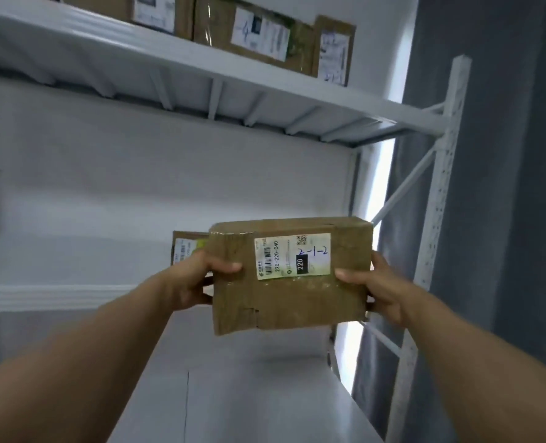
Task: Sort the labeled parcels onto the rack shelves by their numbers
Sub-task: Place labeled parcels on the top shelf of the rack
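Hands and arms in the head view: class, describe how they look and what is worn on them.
Both are bare: the left hand and right hand wear no gloves, and neither forearm shows a sleeve, watch or bracelet up to the frame edge. No ring shows on either thumb; the other fingers are largely hidden behind the parcel.

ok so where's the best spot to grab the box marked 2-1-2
By its two short ends, one hand from each side, as the left hand and right hand do now: thumbs on the front, fingers wrapped behind. The box is wider than tall, likely too broad for one hand, and this keeps the label facing you.
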`<action>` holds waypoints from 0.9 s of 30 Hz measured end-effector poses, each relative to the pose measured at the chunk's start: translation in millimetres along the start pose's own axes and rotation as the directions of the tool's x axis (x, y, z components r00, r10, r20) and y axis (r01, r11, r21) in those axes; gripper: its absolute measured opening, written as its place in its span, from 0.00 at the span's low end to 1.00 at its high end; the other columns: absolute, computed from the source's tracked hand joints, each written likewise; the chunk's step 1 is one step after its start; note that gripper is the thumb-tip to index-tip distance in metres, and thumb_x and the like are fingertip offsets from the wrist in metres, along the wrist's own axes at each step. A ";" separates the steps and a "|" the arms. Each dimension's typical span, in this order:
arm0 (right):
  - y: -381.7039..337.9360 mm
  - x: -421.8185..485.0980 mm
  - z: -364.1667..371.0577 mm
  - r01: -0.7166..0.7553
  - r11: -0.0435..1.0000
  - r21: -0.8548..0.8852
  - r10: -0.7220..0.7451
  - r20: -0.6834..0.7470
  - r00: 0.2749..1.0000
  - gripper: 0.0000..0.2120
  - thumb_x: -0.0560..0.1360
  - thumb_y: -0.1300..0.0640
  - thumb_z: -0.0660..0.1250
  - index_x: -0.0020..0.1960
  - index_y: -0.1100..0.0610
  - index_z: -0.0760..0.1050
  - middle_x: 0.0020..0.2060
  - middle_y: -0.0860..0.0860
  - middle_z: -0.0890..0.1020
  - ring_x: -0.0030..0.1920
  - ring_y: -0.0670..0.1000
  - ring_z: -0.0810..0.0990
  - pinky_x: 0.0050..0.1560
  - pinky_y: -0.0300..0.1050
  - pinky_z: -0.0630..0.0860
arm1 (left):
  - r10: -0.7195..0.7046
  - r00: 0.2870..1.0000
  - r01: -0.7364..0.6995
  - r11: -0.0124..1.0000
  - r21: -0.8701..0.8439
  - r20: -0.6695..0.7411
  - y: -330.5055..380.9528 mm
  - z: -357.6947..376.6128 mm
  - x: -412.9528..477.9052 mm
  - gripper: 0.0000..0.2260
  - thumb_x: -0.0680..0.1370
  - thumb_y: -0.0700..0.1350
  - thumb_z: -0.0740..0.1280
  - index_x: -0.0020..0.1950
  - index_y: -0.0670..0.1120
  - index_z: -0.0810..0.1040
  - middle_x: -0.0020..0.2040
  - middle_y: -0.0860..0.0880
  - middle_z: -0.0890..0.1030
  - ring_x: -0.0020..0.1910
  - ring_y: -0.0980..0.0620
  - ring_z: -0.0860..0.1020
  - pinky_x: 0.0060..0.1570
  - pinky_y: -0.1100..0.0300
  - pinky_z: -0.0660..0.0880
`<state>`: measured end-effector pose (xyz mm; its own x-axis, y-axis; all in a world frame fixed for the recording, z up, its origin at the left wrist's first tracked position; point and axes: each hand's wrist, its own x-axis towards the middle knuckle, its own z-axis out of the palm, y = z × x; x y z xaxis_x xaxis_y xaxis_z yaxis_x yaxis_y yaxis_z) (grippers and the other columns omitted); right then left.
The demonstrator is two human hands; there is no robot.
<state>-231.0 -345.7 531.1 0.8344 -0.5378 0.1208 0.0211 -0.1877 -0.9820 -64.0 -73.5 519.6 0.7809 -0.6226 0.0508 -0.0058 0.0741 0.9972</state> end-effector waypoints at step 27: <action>-215.1 64.7 222.5 0.472 0.850 0.234 -0.519 0.223 0.825 0.44 0.56 0.27 0.76 0.66 0.46 0.75 0.54 0.49 0.86 0.56 0.56 0.84 0.61 0.61 0.77 | 0.494 0.821 -0.487 0.868 0.099 -0.286 170.6 -212.3 -62.3 0.23 0.71 0.59 0.70 0.59 0.46 0.78 0.53 0.41 0.84 0.57 0.38 0.79 0.63 0.42 0.74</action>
<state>-59.0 -157.2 717.8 0.8000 -0.1632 0.5773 0.5406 -0.2210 -0.8117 19.0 143.4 675.0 0.8172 -0.2519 0.5185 -0.4474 0.2900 0.8460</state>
